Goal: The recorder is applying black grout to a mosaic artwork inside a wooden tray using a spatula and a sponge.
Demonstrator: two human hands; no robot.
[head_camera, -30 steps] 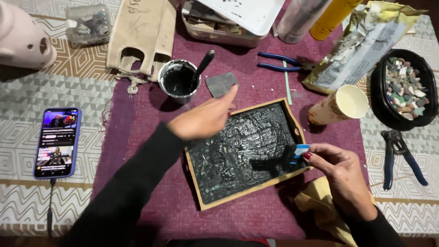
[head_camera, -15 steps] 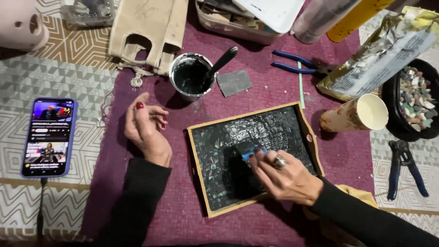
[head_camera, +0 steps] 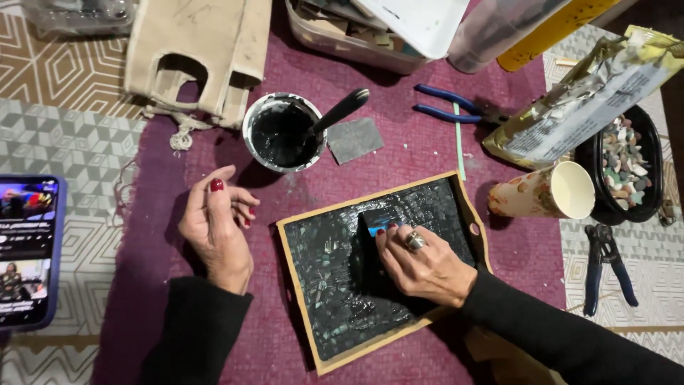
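Black grout covers wooden tray (head_camera: 467, 214) at counter centre. Right hand (head_camera: 422, 262) clamped on blue-edged spreader (head_camera: 376, 219), pressed to tray surface. Left hand (head_camera: 216, 227) loosely curled, holding nothing, resting on purple cloth (head_camera: 427, 150) beside grout cup (head_camera: 283, 132).

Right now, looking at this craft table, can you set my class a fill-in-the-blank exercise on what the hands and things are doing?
1. The right hand presses a blue tool onto the ____-framed tray.
2. The left hand rests on the ____ cloth.
3. A dark handle sticks out of the cup of ____ paste.
4. The paper cup lies on its ____.

Missing words: wooden; purple; black; side
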